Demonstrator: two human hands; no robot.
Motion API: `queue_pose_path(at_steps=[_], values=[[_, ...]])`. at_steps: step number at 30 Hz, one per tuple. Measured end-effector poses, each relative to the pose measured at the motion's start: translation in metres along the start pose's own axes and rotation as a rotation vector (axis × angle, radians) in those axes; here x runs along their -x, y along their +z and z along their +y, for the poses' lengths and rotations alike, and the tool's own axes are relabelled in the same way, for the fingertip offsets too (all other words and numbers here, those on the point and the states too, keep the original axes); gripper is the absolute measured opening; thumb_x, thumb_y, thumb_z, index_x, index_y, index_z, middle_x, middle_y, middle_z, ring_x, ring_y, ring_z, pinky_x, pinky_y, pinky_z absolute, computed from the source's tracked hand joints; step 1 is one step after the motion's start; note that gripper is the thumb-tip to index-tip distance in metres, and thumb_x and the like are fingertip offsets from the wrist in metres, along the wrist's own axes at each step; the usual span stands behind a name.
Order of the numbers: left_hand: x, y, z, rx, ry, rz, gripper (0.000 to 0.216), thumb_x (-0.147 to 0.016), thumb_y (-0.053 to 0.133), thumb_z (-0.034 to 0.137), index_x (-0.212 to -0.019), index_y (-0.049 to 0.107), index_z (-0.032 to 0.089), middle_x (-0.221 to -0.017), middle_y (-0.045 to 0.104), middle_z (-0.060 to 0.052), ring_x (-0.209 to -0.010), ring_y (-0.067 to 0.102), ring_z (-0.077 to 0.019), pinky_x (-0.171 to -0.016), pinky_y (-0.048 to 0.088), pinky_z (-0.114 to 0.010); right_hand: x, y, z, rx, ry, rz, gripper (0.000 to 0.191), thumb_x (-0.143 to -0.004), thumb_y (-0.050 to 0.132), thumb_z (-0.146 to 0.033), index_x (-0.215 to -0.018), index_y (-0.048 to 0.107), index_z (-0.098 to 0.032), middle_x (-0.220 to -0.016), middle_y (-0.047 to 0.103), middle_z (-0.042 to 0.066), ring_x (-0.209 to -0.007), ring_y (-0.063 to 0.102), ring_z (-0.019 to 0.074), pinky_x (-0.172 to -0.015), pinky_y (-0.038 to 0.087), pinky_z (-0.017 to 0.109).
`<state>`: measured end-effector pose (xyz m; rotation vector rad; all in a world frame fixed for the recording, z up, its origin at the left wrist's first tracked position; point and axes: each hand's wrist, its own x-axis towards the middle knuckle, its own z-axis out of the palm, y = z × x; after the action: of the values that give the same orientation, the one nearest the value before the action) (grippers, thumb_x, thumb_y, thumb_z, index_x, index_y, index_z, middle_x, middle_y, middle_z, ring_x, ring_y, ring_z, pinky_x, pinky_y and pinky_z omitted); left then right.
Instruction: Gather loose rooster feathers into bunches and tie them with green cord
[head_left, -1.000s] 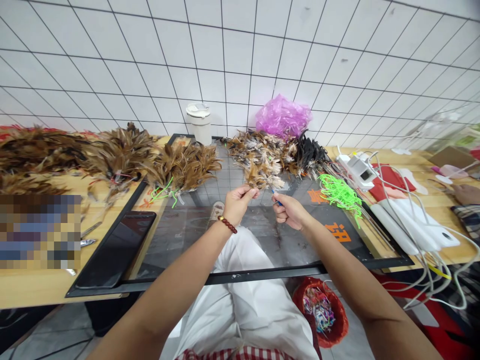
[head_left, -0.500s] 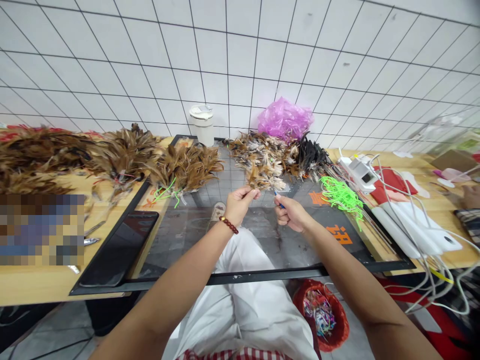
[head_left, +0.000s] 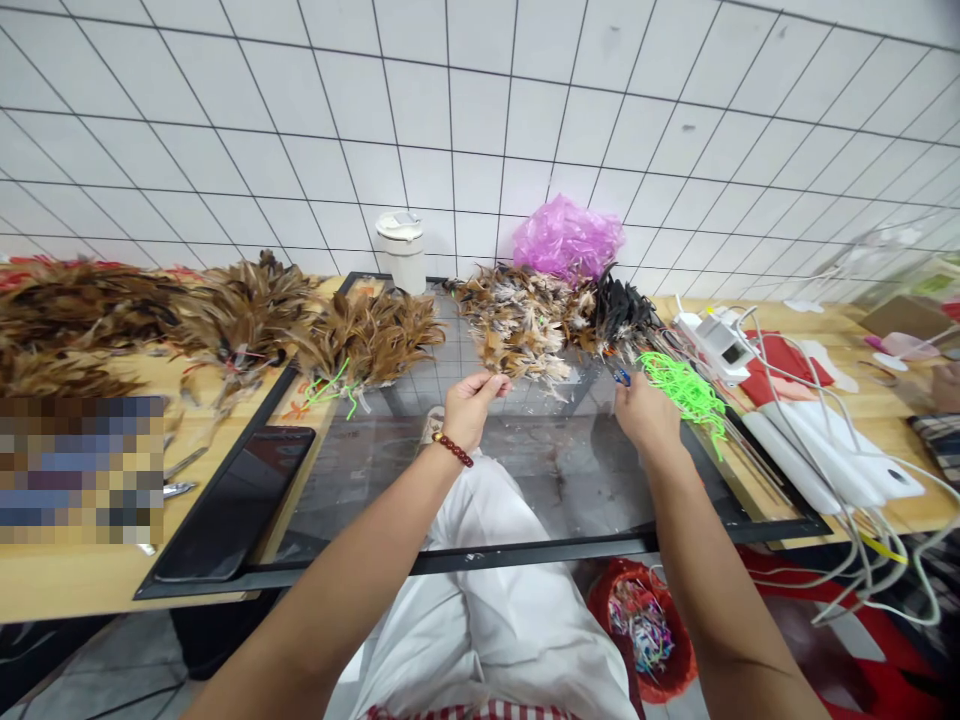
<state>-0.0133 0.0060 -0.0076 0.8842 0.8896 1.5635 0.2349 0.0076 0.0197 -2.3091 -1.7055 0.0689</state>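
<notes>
Closest in, a red basket (head_left: pixel 645 625) of scraps sits under the glass tabletop (head_left: pixel 480 480), which carries orange writing I can't read. Left hand (head_left: pixel 469 405) pinches a small feather tuft (head_left: pixel 499 372) at its fingertips. Right hand (head_left: pixel 645 412) is curled around something blue, probably scissors (head_left: pixel 622 376), just beside the green cords (head_left: pixel 681 388). Beyond the fingers: a feather pile (head_left: pixel 525 315), a white cup (head_left: pixel 399 245) and a pink bag (head_left: pixel 568 236).

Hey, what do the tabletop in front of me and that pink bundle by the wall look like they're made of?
The tabletop looks like clear glass in a black frame: the white trousers and floor show through it. The pink bundle looks like thin crinkled plastic film, translucent and glossy, probably a bag.
</notes>
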Motion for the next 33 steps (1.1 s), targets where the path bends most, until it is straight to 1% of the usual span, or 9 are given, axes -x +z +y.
queue_pose_path(at_steps=[5,8,11,15,18,20,24,28,33], values=[[0.001,0.002,0.002,0.043,-0.068,-0.007,0.025,-0.056,0.081,0.034,-0.067,0.072,0.013,-0.065,0.068,-0.004,-0.063,0.06,-0.0104,-0.07,0.047,-0.026,-0.003,0.001,0.018,0.211,0.049,-0.094,0.039,-0.092,0.037,-0.039,-0.114,0.058,-0.014,-0.1,0.063,0.02,-0.092,0.062,0.0287,-0.078,0.043,0.04],[0.001,0.002,0.002,0.056,-0.096,-0.021,0.028,-0.055,0.082,0.035,-0.068,0.072,0.012,-0.065,0.068,-0.004,-0.063,0.06,-0.0106,-0.07,0.047,-0.026,0.007,-0.008,0.01,0.248,-0.031,0.123,0.041,-0.088,0.047,-0.04,-0.121,0.056,-0.018,-0.121,0.053,0.02,-0.099,0.057,0.0308,-0.08,0.039,0.041],[0.001,0.0,0.001,0.055,-0.109,-0.025,0.029,-0.055,0.082,0.035,-0.069,0.073,0.011,-0.066,0.069,-0.005,-0.064,0.06,-0.0108,-0.07,0.048,-0.026,0.021,-0.02,-0.017,0.221,-0.293,0.321,0.036,-0.088,0.049,-0.031,-0.122,0.057,-0.02,-0.124,0.051,0.016,-0.103,0.05,0.0302,-0.08,0.034,0.039],[0.002,0.0,0.001,0.05,-0.104,-0.038,0.028,-0.057,0.081,0.035,-0.069,0.072,0.011,-0.067,0.069,-0.005,-0.065,0.061,-0.0112,-0.071,0.047,-0.026,0.035,-0.024,-0.069,0.163,-0.803,0.212,0.029,-0.089,0.049,-0.025,-0.115,0.062,-0.021,-0.102,0.059,0.012,-0.09,0.049,0.0241,-0.073,0.031,0.034],[0.002,0.001,0.003,0.076,-0.092,-0.045,0.026,-0.056,0.082,0.033,-0.067,0.072,0.011,-0.065,0.068,-0.003,-0.064,0.06,-0.0104,-0.07,0.047,-0.026,0.035,-0.016,-0.101,0.202,-0.987,0.2,0.028,-0.091,0.047,-0.022,-0.115,0.06,-0.018,-0.1,0.058,0.012,-0.089,0.048,0.0236,-0.072,0.03,0.033],[0.002,0.001,0.004,0.091,-0.085,-0.051,0.025,-0.057,0.081,0.032,-0.067,0.072,0.011,-0.063,0.067,-0.003,-0.063,0.059,-0.0097,-0.069,0.047,-0.025,0.029,-0.009,-0.111,0.227,-1.035,0.175,0.022,-0.091,0.046,-0.02,-0.102,0.065,-0.015,-0.097,0.058,0.013,-0.088,0.049,0.0231,-0.071,0.031,0.033],[0.002,0.0,0.005,0.086,-0.097,-0.04,0.024,-0.059,0.08,0.031,-0.069,0.072,0.011,-0.065,0.068,-0.004,-0.064,0.06,-0.0107,-0.071,0.047,-0.026,0.012,0.007,-0.106,-0.002,-0.951,0.12,0.022,-0.089,0.047,-0.018,-0.081,0.068,-0.015,-0.086,0.059,0.011,-0.081,0.052,0.0197,-0.07,0.034,0.031],[0.002,0.0,0.004,0.079,-0.102,0.032,0.023,-0.06,0.079,0.03,-0.07,0.071,0.011,-0.068,0.068,-0.004,-0.066,0.062,-0.0115,-0.068,0.048,-0.025,0.002,0.028,-0.093,-0.747,-0.702,0.073,0.016,-0.083,0.058,-0.029,-0.078,0.07,-0.019,-0.078,0.059,0.004,-0.073,0.053,0.0161,-0.068,0.039,0.029],[0.003,0.001,0.006,0.054,-0.199,0.069,0.021,-0.064,0.077,0.027,-0.072,0.07,0.008,-0.07,0.069,-0.007,-0.066,0.064,-0.0134,-0.068,0.051,-0.028,0.007,0.038,-0.098,-1.433,-0.248,-0.489,0.026,-0.064,0.076,-0.044,-0.07,0.068,-0.019,-0.066,0.06,-0.001,-0.057,0.048,0.0102,-0.057,0.039,0.025]])
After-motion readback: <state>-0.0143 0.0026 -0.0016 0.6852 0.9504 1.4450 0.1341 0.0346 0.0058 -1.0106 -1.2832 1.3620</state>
